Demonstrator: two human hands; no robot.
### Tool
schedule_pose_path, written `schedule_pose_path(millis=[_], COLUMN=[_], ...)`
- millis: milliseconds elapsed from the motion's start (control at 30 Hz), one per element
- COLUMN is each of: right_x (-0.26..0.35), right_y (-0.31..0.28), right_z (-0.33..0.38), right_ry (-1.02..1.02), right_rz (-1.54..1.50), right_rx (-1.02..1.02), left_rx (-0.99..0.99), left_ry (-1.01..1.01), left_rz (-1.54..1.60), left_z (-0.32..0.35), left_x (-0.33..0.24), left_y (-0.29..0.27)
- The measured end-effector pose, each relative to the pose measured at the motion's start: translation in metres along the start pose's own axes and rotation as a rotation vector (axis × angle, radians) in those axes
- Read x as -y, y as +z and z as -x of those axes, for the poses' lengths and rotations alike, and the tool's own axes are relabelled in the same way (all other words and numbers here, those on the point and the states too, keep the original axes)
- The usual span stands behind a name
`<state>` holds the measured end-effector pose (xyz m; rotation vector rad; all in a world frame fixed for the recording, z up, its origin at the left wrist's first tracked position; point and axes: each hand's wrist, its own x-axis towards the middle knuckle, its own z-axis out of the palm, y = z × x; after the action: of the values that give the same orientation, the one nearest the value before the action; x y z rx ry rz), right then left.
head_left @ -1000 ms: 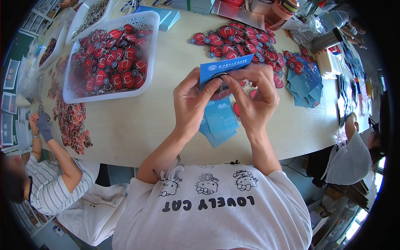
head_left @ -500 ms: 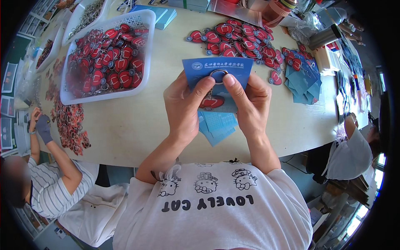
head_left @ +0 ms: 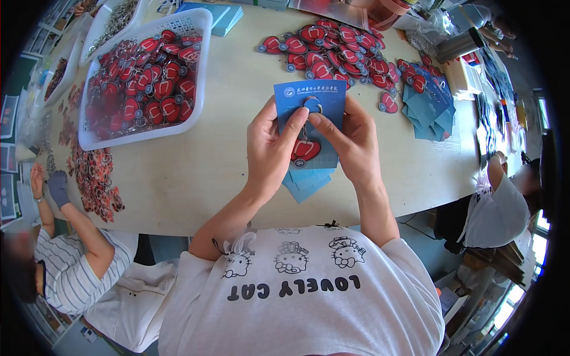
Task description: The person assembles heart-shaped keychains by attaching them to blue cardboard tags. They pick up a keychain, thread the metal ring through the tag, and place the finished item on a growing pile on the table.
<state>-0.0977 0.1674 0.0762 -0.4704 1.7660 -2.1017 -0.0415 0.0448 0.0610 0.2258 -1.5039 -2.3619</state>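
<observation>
Between my two hands stands a blue backing card (head_left: 328,127), held upright over the table. A keychain with a red, heart-like charm (head_left: 304,150) hangs against the card's face, its metal ring at the upper middle of the card. My left hand (head_left: 267,139) grips the card's left side, with the thumb pressed near the ring. Gripping the right side is my right hand (head_left: 356,139), its thumb also close to the ring. Both thumbs partly cover the ring. Below the card, several light-blue cards (head_left: 307,185) lie on the table.
A white basket (head_left: 205,71) full of red keychains stands on the left. Loose red keychains (head_left: 332,50) are heaped at the far middle, beside blue cards (head_left: 424,113). Orange-red pieces (head_left: 98,184) lie at the left edge, near a co-worker's gloved hand (head_left: 58,187). Another person sits at right.
The card has turned more upright and looks narrower, with the charm now showing fully. My thumbs have come closer together at the ring. The co-worker's hands at left have moved slightly.
</observation>
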Motion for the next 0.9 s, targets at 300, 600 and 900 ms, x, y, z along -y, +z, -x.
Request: schedule_pose_path(millis=[300,600,900], right_x=[0.01,0.024,-0.028], right_y=[-0.005,-0.153,-0.118], right_z=[-0.001,-0.013,-0.011], right_ry=[0.005,-0.303,-0.302], right_rz=[-0.131,0.235,1.172], right_rx=[0.018,-0.648,-0.175], left_rx=[0.024,0.28,0.292], left_ry=[0.089,0.227,0.093], left_rz=[-0.03,-1.681,-1.736], left_z=[-0.002,-0.009,-0.003], left_x=[0.001,0.009,0.037], left_y=[0.004,-0.021,-0.024])
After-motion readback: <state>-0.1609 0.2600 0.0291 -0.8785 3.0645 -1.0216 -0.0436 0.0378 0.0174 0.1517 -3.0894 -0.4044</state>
